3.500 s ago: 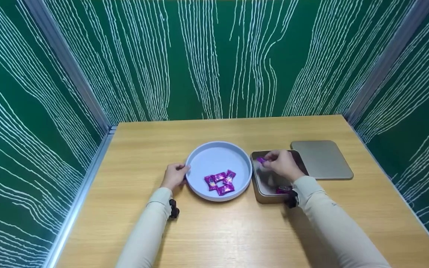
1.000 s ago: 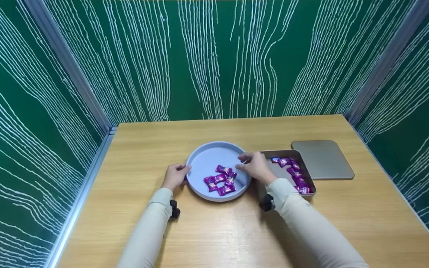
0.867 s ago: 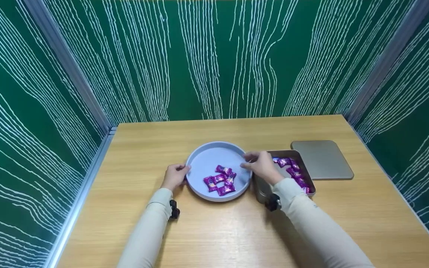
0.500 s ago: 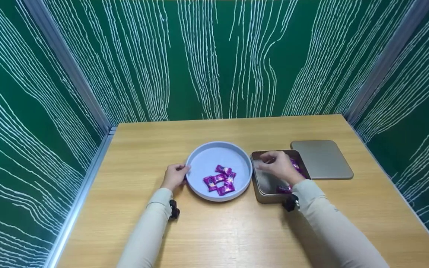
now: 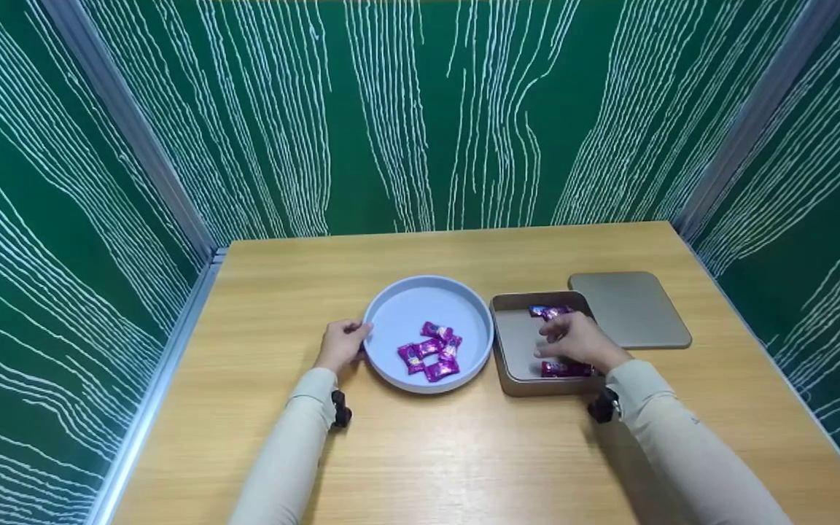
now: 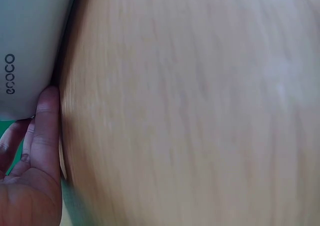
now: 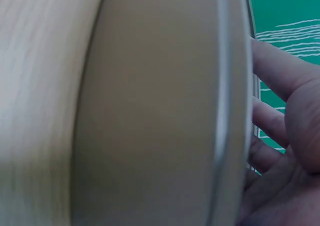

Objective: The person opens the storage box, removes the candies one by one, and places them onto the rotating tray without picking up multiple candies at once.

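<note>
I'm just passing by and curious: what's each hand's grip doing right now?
Left hand: closed, holding the pale blue dish by its edge.
Right hand: open at the tin, nothing visible in its grip.

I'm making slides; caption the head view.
Left hand touching a blue dish of purple packets, right hand over an open tin.

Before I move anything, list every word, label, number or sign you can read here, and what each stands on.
"ecoco": on the outer wall of the round tray, turned sideways in the left wrist view.
Purple packets: printed, too small to read.
Tin and lid: no text visible.
</note>
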Available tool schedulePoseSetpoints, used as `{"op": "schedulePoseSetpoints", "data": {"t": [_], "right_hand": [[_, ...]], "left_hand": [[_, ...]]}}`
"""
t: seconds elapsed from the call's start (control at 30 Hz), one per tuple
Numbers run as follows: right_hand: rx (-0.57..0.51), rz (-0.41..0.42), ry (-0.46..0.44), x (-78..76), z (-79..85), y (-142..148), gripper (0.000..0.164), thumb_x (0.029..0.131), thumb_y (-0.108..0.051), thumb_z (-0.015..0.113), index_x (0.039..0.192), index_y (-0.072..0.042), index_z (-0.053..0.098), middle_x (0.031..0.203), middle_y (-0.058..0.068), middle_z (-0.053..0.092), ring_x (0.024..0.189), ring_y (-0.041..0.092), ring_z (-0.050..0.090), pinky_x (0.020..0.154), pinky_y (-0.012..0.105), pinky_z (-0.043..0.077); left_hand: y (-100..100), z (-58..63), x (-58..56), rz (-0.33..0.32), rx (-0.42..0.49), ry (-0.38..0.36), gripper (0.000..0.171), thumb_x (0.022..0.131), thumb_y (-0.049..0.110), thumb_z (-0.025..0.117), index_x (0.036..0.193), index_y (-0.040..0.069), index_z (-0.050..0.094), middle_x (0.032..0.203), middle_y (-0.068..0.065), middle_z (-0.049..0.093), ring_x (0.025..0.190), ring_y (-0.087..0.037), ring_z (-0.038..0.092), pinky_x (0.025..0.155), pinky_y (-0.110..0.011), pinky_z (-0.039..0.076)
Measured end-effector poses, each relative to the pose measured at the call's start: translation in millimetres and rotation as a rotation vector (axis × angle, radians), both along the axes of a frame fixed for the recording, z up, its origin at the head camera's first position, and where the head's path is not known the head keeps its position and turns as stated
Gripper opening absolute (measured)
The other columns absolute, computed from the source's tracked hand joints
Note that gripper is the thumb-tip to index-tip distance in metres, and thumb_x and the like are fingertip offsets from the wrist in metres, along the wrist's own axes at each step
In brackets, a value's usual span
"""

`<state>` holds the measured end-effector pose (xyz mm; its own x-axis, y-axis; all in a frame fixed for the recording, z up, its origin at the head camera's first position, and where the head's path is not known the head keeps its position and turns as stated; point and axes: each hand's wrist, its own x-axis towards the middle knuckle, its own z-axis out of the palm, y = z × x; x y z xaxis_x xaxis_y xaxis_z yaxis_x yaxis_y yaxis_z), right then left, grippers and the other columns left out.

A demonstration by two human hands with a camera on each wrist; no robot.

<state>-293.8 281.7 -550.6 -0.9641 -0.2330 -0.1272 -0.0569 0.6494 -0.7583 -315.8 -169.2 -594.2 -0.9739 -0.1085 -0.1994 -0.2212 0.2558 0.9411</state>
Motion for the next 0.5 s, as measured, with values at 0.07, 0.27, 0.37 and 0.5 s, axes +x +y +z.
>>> {"op": "schedulePoseSetpoints", "data": {"t": [0.07,0.27,0.37,0.5], "right_hand": [[0.014,0.015,-0.006,2.6,-0.7,3,0.043,0.081,-0.010,0.095,0.113,0.010,0.074,0.101,0.021,0.077,0.088,0.015,0.064,0.084,0.031,0.055],[0.091,0.071,0.016,4.7,-2.5,7,0.034,0.076,-0.005,0.096,0.099,0.007,0.074,0.093,0.017,0.074,0.085,0.016,0.062,0.081,0.031,0.054],[0.142,0.095,0.027,3.2,-6.1,8,0.029,0.076,-0.003,0.096,0.096,0.005,0.076,0.088,0.014,0.075,0.081,0.016,0.063,0.076,0.029,0.055],[0.185,0.123,0.045,2.1,-11.3,8,0.025,0.076,-0.002,0.094,0.093,0.004,0.077,0.083,0.011,0.075,0.077,0.014,0.063,0.072,0.029,0.055]], "left_hand": [[0,0.7,0.1,0.002,0.003,-0.005,0.024,0.106,0.018,0.071,0.117,-0.003,0.077,0.098,-0.008,0.071,0.077,-0.014,0.067,0.063,-0.026,0.064],[-1,0.1,-1.1,0.004,0.017,-0.017,0.025,0.106,0.019,0.071,0.119,-0.002,0.077,0.101,-0.010,0.072,0.080,-0.014,0.068,0.064,-0.026,0.064],[-1,0.0,-0.9,0.004,0.020,-0.016,0.026,0.107,0.019,0.071,0.121,-0.002,0.077,0.101,-0.010,0.072,0.082,-0.015,0.068,0.066,-0.026,0.064],[0,0.8,-0.1,0.004,0.022,-0.016,0.025,0.106,0.018,0.071,0.119,-0.002,0.077,0.100,-0.009,0.072,0.081,-0.014,0.068,0.067,-0.026,0.065]]}}
